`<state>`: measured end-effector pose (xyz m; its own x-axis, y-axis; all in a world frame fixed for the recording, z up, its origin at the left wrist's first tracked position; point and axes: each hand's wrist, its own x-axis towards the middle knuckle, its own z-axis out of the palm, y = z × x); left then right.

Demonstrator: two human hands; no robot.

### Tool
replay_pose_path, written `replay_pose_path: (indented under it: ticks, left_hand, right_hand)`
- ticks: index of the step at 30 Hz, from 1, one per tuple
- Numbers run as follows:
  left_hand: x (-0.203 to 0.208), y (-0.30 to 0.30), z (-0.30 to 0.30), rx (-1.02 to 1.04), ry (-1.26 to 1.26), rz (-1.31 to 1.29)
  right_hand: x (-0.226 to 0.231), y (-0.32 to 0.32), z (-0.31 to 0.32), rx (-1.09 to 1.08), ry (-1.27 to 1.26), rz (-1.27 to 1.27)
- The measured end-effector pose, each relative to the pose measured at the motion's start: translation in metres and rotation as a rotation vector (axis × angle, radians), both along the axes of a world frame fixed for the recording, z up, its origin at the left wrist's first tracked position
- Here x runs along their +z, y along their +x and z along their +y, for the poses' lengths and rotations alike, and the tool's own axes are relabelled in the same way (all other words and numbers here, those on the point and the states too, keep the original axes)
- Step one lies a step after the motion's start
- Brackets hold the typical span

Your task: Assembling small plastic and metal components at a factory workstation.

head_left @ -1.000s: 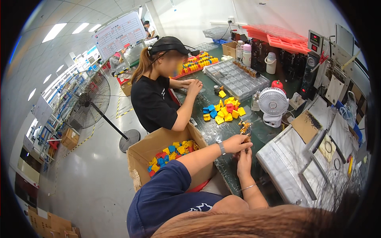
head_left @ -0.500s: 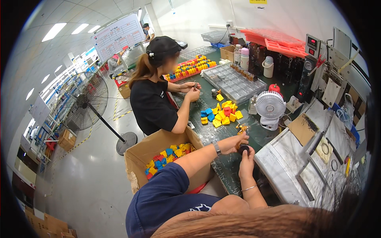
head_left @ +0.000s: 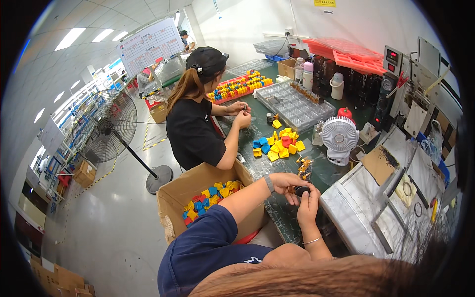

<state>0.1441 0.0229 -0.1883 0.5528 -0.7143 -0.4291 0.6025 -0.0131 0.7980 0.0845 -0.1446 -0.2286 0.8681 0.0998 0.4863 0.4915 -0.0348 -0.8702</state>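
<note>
Part [head_left: 301, 190], round and black, is clamped between left hand [head_left: 283, 182] and right hand [head_left: 308, 207]; brassy pieces [head_left: 305, 165] are at twelve o'clock from it, coloured blocks [head_left: 286, 141] at eleven, white fan [head_left: 339, 134] at one, cardboard box [head_left: 172, 197] at nine

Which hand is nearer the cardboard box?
Left. The left hand is just to the right of the box; the right hand is farther to the right, holding a dark round part.
</note>
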Motion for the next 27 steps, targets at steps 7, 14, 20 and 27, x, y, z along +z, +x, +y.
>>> replay_pose_path:
  ticks: [7, 14, 20, 27]
  left_hand:
    - [-0.018, 0.001, 0.003, -0.03, -0.276, -0.019]
    - [-0.02, 0.0, -0.003, 0.061, -0.325, -0.081]
    - [-0.005, -0.007, -0.013, 0.107, -0.224, -0.188]
    - [-0.01, -0.004, -0.005, 0.037, -0.263, -0.188]
  right_hand:
    - [0.016, -0.005, 0.003, -0.037, -0.017, -0.102]
    - [0.014, -0.005, 0.004, -0.102, -0.089, -0.102]
    - [0.017, -0.003, 0.001, 0.002, 0.034, 0.119]
    - [0.014, -0.001, 0.002, -0.087, -0.18, -0.115]
